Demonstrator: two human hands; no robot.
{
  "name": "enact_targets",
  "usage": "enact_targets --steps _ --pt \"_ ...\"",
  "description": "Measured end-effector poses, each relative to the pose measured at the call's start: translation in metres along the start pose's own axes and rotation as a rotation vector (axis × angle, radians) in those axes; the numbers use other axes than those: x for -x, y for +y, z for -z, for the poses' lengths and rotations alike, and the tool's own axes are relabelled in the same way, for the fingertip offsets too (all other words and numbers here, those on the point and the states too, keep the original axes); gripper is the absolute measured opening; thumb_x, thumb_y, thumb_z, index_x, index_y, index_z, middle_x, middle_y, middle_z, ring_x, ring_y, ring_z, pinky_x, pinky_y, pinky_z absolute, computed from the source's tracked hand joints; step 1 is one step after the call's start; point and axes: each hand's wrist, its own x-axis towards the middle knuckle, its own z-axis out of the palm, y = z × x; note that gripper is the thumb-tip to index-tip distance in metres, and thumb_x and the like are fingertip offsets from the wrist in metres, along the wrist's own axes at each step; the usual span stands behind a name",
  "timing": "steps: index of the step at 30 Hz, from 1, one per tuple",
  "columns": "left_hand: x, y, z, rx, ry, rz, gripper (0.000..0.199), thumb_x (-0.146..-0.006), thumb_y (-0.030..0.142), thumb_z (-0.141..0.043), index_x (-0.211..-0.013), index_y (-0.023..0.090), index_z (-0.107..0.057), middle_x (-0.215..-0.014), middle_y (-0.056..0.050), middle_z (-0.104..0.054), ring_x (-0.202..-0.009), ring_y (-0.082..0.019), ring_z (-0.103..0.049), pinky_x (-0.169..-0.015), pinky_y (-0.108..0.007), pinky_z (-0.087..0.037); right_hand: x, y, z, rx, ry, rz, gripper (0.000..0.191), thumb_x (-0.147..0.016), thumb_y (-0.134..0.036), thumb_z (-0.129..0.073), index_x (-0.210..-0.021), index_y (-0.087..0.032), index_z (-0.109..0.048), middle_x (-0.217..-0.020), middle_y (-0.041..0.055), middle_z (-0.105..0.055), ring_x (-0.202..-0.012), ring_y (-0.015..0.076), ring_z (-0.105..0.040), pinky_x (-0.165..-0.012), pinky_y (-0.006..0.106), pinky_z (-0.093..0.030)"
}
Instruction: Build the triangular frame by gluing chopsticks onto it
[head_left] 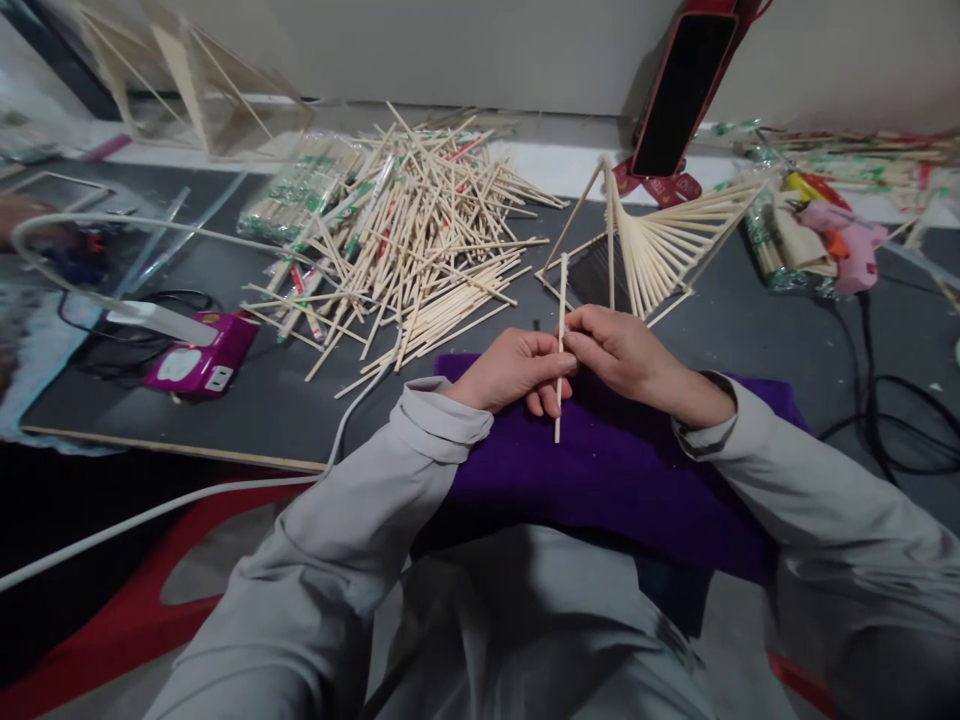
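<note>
Between my two hands a pale wooden stick (558, 405) stands almost upright in view, above a purple cloth (622, 470). My left hand (517, 370) is closed round its lower half, thumb across the front. Higher up, the thumb and fingers of my right hand (615, 350) pinch the same stick. Just beyond them sits a fan-shaped structure of sticks (652, 250) in a thin frame. To the left of it spreads a large loose pile of similar sticks (435, 220).
Plastic-wrapped stick bundles (304, 185) lie beside the pile. A magenta power adapter (199, 355) with a white cable is at left, near another person's hand (37, 225). At right is a pink glue gun (844, 240) with a black cord. A phone (684, 90) stands at the back.
</note>
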Motion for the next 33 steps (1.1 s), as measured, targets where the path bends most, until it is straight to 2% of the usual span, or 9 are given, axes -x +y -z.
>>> enact_targets --steps 7,13,17,20,27,30,33 --pt "0.003 0.005 -0.005 -0.072 0.032 0.039 0.022 -0.091 0.017 -0.057 -0.069 0.011 -0.058 -0.052 -0.002 -0.064 -0.041 -0.009 -0.062 -0.036 -0.013 -0.043 -0.001 -0.004 0.002 0.111 -0.041 -0.065 0.015 -0.088 -0.023 -0.04 -0.076 -0.019 -0.048 -0.068 0.0017 -0.051 -0.062 0.0135 -0.045 -0.061 0.027 -0.031" --pt "0.002 0.005 -0.006 -0.08 0.028 0.045 0.021 -0.09 0.016 -0.057 -0.069 0.012 -0.058 -0.053 -0.002 -0.064 -0.042 -0.01 -0.063 -0.035 -0.014 -0.044 0.0 -0.005 -0.002 0.163 0.035 -0.057 0.016 -0.084 -0.022 -0.042 -0.068 -0.019 -0.045 -0.065 0.001 -0.049 -0.06 0.0123 -0.043 -0.059 0.027 -0.029" --pt "0.001 0.003 -0.004 -0.032 0.006 0.043 0.019 -0.089 0.019 -0.06 -0.071 0.011 -0.059 -0.057 -0.003 -0.067 -0.043 -0.01 -0.064 -0.035 -0.014 -0.045 0.0 -0.002 -0.003 0.079 0.089 -0.058 0.013 -0.08 -0.018 -0.045 -0.068 -0.018 -0.051 -0.063 -0.0004 -0.051 -0.058 0.0109 -0.044 -0.057 0.025 -0.03" --pt "0.001 0.002 0.0 0.073 -0.058 0.052 0.017 -0.086 0.025 -0.066 -0.077 0.01 -0.062 -0.061 -0.004 -0.069 -0.045 -0.012 -0.065 -0.036 -0.014 -0.045 0.001 -0.001 -0.001 -0.03 0.084 -0.07 0.013 -0.08 -0.018 -0.048 -0.069 -0.018 -0.056 -0.062 -0.0021 -0.054 -0.057 0.0098 -0.045 -0.054 0.024 -0.03" --pt "0.004 0.005 0.008 0.273 -0.279 0.073 0.036 -0.072 0.041 -0.079 -0.081 0.008 -0.068 -0.061 -0.007 -0.072 -0.042 -0.013 -0.065 -0.033 -0.013 -0.045 0.004 -0.01 0.003 -0.212 0.143 -0.003 0.014 -0.078 -0.014 -0.051 -0.067 -0.016 -0.059 -0.062 -0.0027 -0.056 -0.057 0.0083 -0.046 -0.055 0.023 -0.034" --pt "0.006 0.007 0.009 0.293 -0.325 0.073 0.039 -0.07 0.044 -0.081 -0.08 0.009 -0.069 -0.062 -0.007 -0.072 -0.041 -0.013 -0.064 -0.033 -0.013 -0.045 0.005 -0.015 0.004 -0.235 0.185 0.045 0.014 -0.076 -0.012 -0.051 -0.068 -0.016 -0.06 -0.065 -0.0022 -0.057 -0.059 0.0086 -0.046 -0.057 0.023 -0.035" --pt "0.009 0.008 0.009 0.307 -0.343 0.057 0.038 -0.07 0.044 -0.08 -0.08 0.009 -0.069 -0.061 -0.007 -0.072 -0.039 -0.012 -0.062 -0.033 -0.014 -0.044 0.006 -0.019 0.006 -0.288 0.181 0.016 0.013 -0.076 -0.014 -0.052 -0.069 -0.017 -0.061 -0.067 -0.0019 -0.059 -0.061 0.0094 -0.047 -0.059 0.024 -0.036"
